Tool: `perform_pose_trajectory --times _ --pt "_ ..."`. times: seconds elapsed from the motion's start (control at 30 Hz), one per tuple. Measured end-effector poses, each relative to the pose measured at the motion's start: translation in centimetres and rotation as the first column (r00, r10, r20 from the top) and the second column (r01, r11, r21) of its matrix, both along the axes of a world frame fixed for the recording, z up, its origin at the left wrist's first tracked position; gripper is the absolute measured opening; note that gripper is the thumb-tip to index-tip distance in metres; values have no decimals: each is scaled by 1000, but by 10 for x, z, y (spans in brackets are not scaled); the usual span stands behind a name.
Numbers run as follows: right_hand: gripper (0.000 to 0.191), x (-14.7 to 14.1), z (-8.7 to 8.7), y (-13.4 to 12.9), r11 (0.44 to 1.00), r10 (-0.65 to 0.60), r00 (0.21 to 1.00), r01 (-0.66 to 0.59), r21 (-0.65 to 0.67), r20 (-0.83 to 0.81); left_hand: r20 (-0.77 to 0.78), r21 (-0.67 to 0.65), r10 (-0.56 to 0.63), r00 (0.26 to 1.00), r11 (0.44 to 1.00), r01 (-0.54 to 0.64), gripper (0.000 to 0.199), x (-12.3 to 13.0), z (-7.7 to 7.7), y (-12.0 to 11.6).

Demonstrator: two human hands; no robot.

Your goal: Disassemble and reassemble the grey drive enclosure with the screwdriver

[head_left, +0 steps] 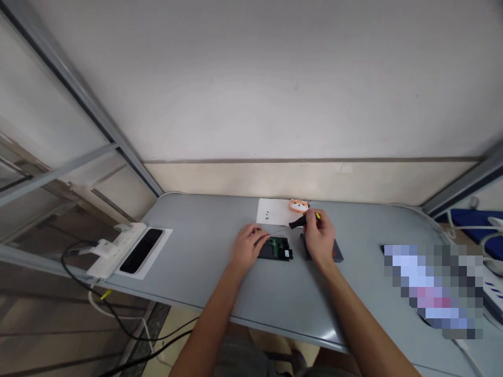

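Observation:
My right hand (320, 235) grips a screwdriver (298, 222) with a black handle and a yellow end. Its thin shaft slants down to the left, and the tip ends at the fingertips of my left hand (249, 245). Those fingertips are drawn together; whether they pinch a small part or the shaft is too small to tell. Beneath them lies a dark casing (271, 256) with a green circuit board (277, 246) exposed. Partly under my right hand rests a dark flat cover (338, 253).
Behind my hands, several tiny dark screws (267, 214) and an orange animal-faced item (298, 205) lie on white paper (275, 209). A phone (142, 251) and a white power strip (118, 246) with cables sit at the left. A blurred-out screen (428, 288) occupies the right.

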State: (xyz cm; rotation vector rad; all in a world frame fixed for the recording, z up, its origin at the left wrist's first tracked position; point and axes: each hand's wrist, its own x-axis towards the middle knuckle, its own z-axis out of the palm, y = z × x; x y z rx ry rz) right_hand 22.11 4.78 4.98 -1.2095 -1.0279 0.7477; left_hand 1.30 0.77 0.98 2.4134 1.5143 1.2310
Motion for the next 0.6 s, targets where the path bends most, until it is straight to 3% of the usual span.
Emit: perform_pose_trajectory --times 0.2,0.43,0.6 --pt "54 -1 0 -2 997 55 998 -57 51 40 35 -46 -28 999 998 29 23 -2 2 0" --pt "50 -3 -3 -5 995 83 985 -89 34 150 162 -194 168 972 972 -136 23 -5 3 3" --pt "51 -4 -3 -7 991 129 974 -131 -5 187 188 -311 181 965 943 -116 28 -7 2 5"
